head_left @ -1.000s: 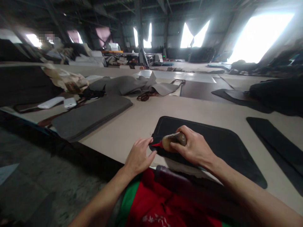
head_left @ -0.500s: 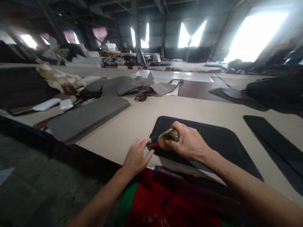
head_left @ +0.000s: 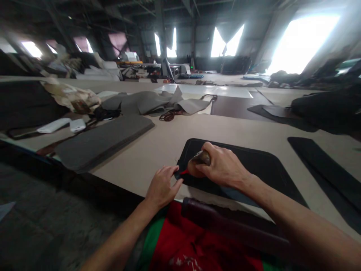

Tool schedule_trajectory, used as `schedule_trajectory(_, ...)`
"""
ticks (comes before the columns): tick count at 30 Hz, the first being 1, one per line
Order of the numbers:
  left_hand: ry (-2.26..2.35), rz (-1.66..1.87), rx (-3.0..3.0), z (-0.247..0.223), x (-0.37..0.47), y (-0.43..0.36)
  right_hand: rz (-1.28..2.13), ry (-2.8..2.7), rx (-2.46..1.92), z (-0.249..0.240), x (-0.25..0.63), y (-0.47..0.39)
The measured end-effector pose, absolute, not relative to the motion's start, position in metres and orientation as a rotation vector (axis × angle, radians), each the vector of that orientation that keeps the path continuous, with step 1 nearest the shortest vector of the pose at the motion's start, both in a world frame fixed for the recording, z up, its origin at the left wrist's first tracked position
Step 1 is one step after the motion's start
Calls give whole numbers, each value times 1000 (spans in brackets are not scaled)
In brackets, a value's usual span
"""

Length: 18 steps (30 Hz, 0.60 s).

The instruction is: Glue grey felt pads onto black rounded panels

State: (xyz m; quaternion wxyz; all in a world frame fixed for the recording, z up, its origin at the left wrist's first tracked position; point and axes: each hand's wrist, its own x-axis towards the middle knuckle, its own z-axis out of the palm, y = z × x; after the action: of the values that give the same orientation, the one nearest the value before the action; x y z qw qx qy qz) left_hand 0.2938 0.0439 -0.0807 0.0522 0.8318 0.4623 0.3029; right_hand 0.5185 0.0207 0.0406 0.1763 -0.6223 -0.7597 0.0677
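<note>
A black panel [head_left: 248, 162] with rounded corners and a line along its border lies flat on the table in front of me. My left hand [head_left: 163, 186] holds its near left corner, with the thumb on the near side and the fingers on the far side. In my right hand [head_left: 222, 163] is a stained, brownish glue bottle [head_left: 195, 166], tilted down to the left. Its red nozzle [head_left: 184, 171] points at the panel's corner between my left thumb and fingers. Whether anything flows from the tip is too small to tell.
A stack of dark grey panels [head_left: 104, 141] lies to the left. Grey sheet scraps [head_left: 152, 101] and brown cord [head_left: 167, 115] are further back. More black pieces [head_left: 324, 173] lie on the right. A dark maroon roll [head_left: 214, 218] runs along the table's near edge.
Both hands stay at the panel's left corner, the bottle still in the right. The bottle's body has shifted very slightly; the whole view has moved a little.
</note>
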Motion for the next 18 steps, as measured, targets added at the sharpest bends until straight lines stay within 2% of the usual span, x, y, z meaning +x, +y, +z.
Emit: schedule_trajectory(18,1415,879,2521,-81,292,44,115,-2276,-1646,54,503,41)
